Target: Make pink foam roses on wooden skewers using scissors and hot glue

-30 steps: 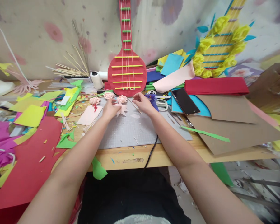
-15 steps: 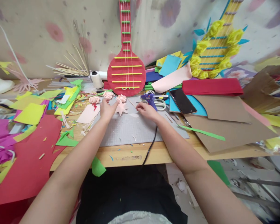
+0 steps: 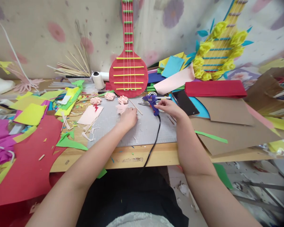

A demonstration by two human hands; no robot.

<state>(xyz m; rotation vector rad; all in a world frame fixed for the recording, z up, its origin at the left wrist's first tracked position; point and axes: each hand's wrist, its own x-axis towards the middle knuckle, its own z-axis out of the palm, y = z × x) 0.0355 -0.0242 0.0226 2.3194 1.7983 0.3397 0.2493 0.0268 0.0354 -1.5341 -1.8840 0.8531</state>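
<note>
My right hand (image 3: pixel 170 108) is at the blue hot glue gun (image 3: pixel 152 103), its fingertips closed on the grip, from which a black cord runs down over the table edge. My left hand (image 3: pixel 129 119) rests low over the grey cutting mat (image 3: pixel 113 132) with its fingers curled. What they hold, if anything, is hidden. Just beyond it lies a pale pink paper star (image 3: pixel 121 108), partly covered by the hand. Pink paper roses (image 3: pixel 122 99) stand in a row behind. A thin wooden stick (image 3: pixel 135 106) lies between my hands.
A red paper lute (image 3: pixel 128 74) leans at the back, and a yellow one with paper flowers (image 3: pixel 215 53) stands right. A black phone (image 3: pixel 185 103) and brown cardboard (image 3: pixel 234 132) lie right. Red paper (image 3: pixel 30 154) and coloured scraps cover the left. Bamboo sticks (image 3: pixel 73 71) stand back left.
My left hand has moved right and nearer, past the pink star. My right hand has shifted right onto the glue gun's grip, covering the scissors' handles.
</note>
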